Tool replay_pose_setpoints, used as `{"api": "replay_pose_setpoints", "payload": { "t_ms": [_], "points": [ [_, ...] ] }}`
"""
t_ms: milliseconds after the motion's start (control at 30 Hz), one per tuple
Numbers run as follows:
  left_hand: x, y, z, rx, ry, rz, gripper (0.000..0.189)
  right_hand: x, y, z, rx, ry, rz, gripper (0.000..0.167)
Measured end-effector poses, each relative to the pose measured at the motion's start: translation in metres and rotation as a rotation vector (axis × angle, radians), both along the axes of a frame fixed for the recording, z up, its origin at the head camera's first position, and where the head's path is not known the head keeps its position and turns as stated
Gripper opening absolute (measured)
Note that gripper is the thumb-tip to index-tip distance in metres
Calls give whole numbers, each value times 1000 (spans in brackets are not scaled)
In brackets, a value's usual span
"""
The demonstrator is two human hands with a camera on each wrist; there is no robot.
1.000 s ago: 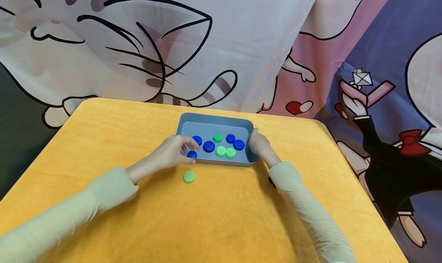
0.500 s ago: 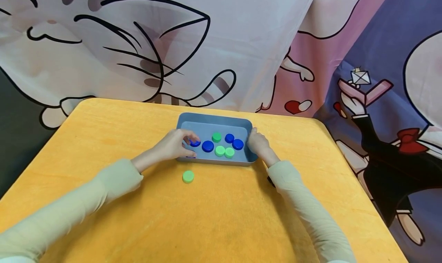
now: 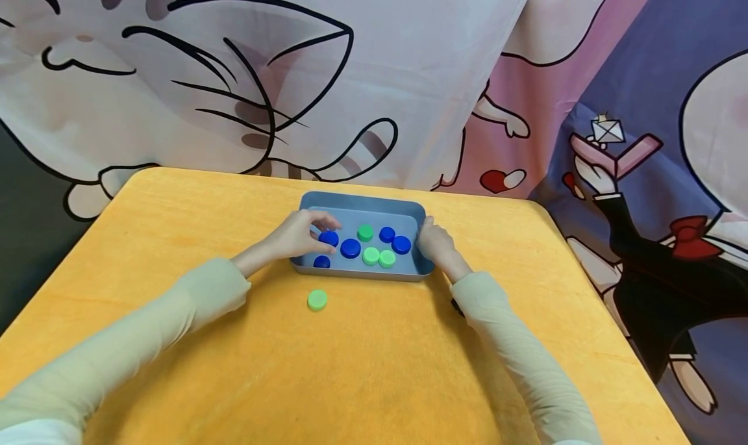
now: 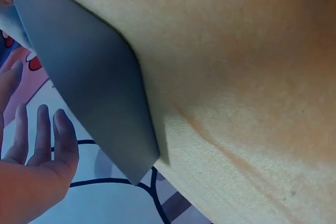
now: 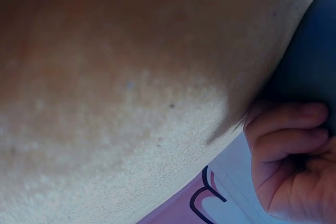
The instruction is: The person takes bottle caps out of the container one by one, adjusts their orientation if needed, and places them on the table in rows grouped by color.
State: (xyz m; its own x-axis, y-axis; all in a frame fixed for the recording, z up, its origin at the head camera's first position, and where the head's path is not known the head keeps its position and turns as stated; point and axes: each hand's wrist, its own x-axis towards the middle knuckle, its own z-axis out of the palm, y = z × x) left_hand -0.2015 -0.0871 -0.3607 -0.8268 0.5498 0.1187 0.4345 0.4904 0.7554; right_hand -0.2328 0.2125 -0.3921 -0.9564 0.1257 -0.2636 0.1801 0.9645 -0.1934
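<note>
A shallow blue-grey tray [image 3: 365, 203] stands on the table, holding several blue and green round discs. My left hand [image 3: 295, 234] reaches over its left end, thumb and fingers spread apart around a blue disc [image 3: 328, 238]. Another blue disc [image 3: 322, 262] lies near the front left corner, below the thumb. In the left wrist view the fingers [image 4: 65, 135] are loosely bent beyond the tray's outer wall [image 4: 94, 77]. My right hand [image 3: 436, 242] grips the tray's right side; its curled fingers [image 5: 289, 124] show against the wall in the right wrist view. One light green disc [image 3: 317, 300] lies outside, in front of the tray.
The yellow table [image 3: 350, 373] has its far edge just behind the tray. A printed cloth [image 3: 432, 88] with cartoon figures hangs behind and to the right. A small black thing [image 3: 457, 307] is partly hidden by the right sleeve.
My left hand has moved farther over the tray, from the front left disc to the blue disc behind it. The front left disc shows again. My right hand stays at the tray's side.
</note>
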Motion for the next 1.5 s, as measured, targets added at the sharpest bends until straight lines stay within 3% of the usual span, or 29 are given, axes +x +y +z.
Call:
{"api": "replay_pose_setpoints", "payload": {
  "t_ms": [167, 467, 733, 1500],
  "points": [
    [-9, 2, -5, 13, 10, -2, 44, 0, 0, 0, 21, 23, 10, 36],
    [-20, 1, -11, 55, -33, -40, 50, -1, -1, 2, 18, 8, 2, 38],
    [-29, 3, -20, 17, -69, -13, 51, -2, 0, -1, 14, 5, 5, 39],
    [-38, 12, -30, -91, -44, -29, 54, -2, -2, 0, 10, -12, -6, 47]
  ]
}}
